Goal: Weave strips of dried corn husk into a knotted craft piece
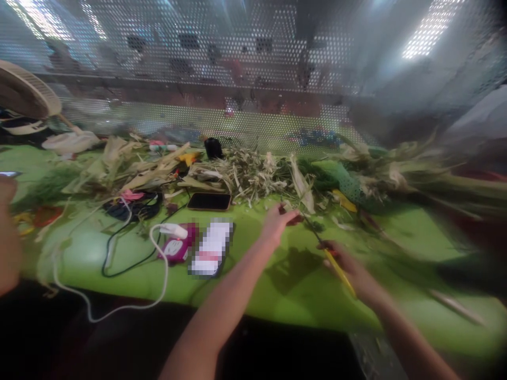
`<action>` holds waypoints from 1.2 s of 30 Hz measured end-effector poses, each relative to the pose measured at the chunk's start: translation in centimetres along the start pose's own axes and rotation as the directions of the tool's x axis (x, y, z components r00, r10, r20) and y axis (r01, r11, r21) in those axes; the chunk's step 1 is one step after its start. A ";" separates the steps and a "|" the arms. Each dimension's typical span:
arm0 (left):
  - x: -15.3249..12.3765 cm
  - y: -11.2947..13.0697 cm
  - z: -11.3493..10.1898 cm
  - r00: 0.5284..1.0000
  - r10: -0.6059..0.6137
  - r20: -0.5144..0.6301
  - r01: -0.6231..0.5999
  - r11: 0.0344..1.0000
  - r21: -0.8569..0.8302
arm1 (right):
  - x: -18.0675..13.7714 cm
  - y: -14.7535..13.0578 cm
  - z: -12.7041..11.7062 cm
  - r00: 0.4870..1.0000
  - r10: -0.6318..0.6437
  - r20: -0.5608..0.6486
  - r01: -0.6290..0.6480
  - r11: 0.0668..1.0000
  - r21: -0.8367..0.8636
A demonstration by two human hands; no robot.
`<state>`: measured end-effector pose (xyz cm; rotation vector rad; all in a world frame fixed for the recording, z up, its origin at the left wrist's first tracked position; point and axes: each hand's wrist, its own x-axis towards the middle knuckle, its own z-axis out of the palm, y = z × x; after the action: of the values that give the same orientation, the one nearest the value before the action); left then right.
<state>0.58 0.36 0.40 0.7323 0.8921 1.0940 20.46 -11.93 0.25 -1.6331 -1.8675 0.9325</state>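
Note:
My left hand (278, 221) reaches over the green table (293, 285) with its fingers pinched on a thin dark stem (307, 221) near the leaf pile. My right hand (348, 266) is closed round a yellow-handled tool (339, 270), maybe scissors or a knife, whose dark tip points up toward the stem. Motion blur smears both hands. Just beyond them, a heap of dried and green leaf strips (245, 174) runs across the table.
A black phone (208, 201) lies flat by the leaves. A pink device (176, 248) with a white cable (119, 309) and a black cable sits at left. Another person's arm (8, 237) shows at the far left. A perforated metal screen (253, 79) stands behind.

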 end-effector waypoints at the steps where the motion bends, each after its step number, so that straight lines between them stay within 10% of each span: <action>1: -0.1 0.0 0.1 1.000 -0.005 0.001 0.005 1.000 0.003 | 0.0 -0.1 0.0 1.000 -0.007 0.002 0.007 1.000 0.005; 36: -0.1 0.0 0.0 0.999 -0.022 0.035 0.021 0.999 0.041 | 0.5 1.3 1.2 0.996 0.063 -0.057 -0.052 0.981 0.186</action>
<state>0.57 0.29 0.43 0.7723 0.8921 1.0431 20.37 -11.59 -1.58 -1.5922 -1.6480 1.0335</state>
